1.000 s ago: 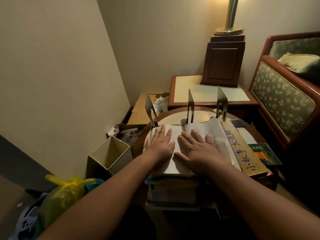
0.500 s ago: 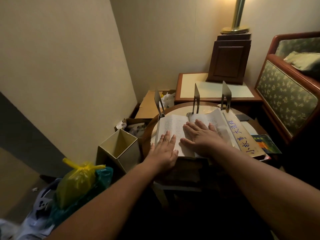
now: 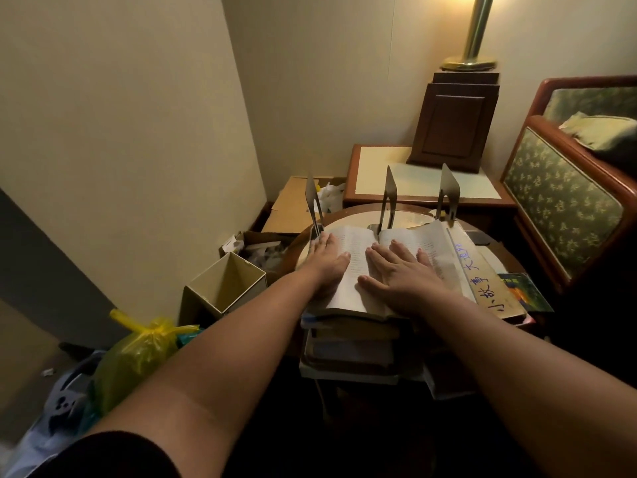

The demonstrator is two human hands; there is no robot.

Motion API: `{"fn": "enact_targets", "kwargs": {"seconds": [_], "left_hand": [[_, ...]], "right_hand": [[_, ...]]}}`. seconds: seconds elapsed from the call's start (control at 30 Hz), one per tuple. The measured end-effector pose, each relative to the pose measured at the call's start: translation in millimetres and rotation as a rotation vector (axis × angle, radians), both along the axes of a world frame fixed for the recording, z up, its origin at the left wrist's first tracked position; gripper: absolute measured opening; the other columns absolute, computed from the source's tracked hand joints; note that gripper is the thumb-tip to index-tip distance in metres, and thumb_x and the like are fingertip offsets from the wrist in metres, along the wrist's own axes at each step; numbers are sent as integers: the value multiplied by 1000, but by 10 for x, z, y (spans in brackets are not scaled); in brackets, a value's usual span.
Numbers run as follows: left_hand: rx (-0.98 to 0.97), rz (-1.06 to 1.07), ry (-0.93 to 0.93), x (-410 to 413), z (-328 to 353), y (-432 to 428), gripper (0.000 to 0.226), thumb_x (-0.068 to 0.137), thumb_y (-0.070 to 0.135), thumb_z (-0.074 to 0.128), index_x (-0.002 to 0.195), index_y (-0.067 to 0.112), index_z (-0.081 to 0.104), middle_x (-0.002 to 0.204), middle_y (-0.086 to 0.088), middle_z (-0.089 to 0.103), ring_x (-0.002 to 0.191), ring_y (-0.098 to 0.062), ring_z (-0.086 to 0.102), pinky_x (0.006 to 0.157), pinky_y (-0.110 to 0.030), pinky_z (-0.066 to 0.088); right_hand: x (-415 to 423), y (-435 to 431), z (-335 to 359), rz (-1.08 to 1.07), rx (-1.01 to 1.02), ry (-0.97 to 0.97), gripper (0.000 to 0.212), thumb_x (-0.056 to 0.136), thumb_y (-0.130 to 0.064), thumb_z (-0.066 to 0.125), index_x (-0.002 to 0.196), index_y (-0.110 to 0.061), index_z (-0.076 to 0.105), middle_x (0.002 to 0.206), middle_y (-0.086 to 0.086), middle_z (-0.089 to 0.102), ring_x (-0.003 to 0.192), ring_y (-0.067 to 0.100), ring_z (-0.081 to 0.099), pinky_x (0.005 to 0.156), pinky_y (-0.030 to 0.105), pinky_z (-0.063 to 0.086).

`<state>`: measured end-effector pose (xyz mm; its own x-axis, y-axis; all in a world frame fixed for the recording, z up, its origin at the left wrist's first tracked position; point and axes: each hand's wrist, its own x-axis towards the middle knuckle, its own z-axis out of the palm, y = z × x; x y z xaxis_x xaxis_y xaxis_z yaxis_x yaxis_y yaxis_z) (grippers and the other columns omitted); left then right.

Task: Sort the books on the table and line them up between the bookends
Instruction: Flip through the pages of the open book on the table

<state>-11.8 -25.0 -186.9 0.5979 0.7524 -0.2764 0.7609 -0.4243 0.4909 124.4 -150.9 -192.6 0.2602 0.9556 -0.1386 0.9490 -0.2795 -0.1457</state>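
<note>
An open book lies flat on top of a stack of books at the near side of the round table. My left hand rests flat on its left page, fingers apart. My right hand lies flat on the right page. Three metal bookends stand upright behind the book: left bookend, middle bookend, right bookend. A tan book with blue handwritten characters lies to the right, and a green-covered book lies beyond it.
An open cream box stands on the floor to the left, with a yellow plastic bag nearer. Cardboard boxes sit by the wall. Behind the table is a side table with a lamp base. A green patterned armchair is at right.
My left hand slid back up onto the left page toward the left bookend. The right hand stays flat on the right page. The view shifted slightly.
</note>
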Motion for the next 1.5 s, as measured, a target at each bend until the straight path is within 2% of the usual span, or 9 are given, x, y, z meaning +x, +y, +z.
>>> {"fn": "enact_targets", "kwargs": {"seconds": [0.13,0.3,0.5,0.73,0.87,1.03,1.27,1.4,1.5], "left_hand": [[-34,72,-85,22,-7,61,71,102,48,32,158,23,-2,165,-1,-13,151,-33,-7,121,-54,4],[-76,133,-184,9,-43,99,75,96,54,41,157,30,5,165,-10,-8,150,-38,6,119,-59,16],[-241,219,-416,-150,-75,145,107,69,68,68,155,35,12,158,-5,28,138,-34,38,108,-57,40],[-318,164,-525,-190,-40,275,132,51,69,83,155,34,10,162,-3,21,144,-33,30,113,-56,35],[-310,147,-505,-158,26,414,115,58,58,87,152,28,28,153,-5,36,137,-32,41,106,-49,41],[-338,180,-492,-178,138,659,90,60,46,90,136,16,51,136,-8,53,121,-26,52,104,-43,48],[-351,171,-590,-162,342,756,58,75,15,83,126,12,55,124,-11,55,114,-28,53,85,-31,51],[-438,305,-756,-166,457,749,41,86,15,68,125,15,55,123,-14,59,108,-29,58,76,-35,49],[-642,415,-914,-140,564,713,31,92,13,59,123,14,53,116,-20,62,102,-34,64,79,-40,53]], "right_hand": [[12,18,-27,-1,17,-7,81,87,-81,15,154,-40,-5,163,-15,-9,148,17,-18,118,58,-7],[18,4,-51,4,25,7,81,86,-81,13,154,-41,-7,162,-15,-10,147,16,-21,118,57,-9],[-4,-12,-36,0,30,17,82,85,-81,12,153,-41,-8,162,-16,-11,146,14,-23,118,56,-11],[-19,-30,-5,-2,21,22,89,76,-84,3,153,-41,-9,161,-16,-13,145,14,-24,118,54,-12],[-18,-23,23,-5,4,8,80,85,-81,10,153,-42,-10,160,-17,-14,145,14,-25,118,54,-11],[5,-12,19,15,7,22,80,84,-83,10,152,-44,-9,160,-20,-14,145,13,-25,118,54,-11],[-2,10,176,15,-32,97,80,89,-78,26,155,-41,-1,162,-19,-5,147,12,-19,118,52,-12],[-54,12,440,-12,-15,148,72,93,-63,46,154,-36,20,162,-12,18,151,15,-2,118,53,-5],[-76,9,594,-10,58,165,51,94,-47,57,141,-36,44,145,-7,50,141,21,36,119,56,9]]}}
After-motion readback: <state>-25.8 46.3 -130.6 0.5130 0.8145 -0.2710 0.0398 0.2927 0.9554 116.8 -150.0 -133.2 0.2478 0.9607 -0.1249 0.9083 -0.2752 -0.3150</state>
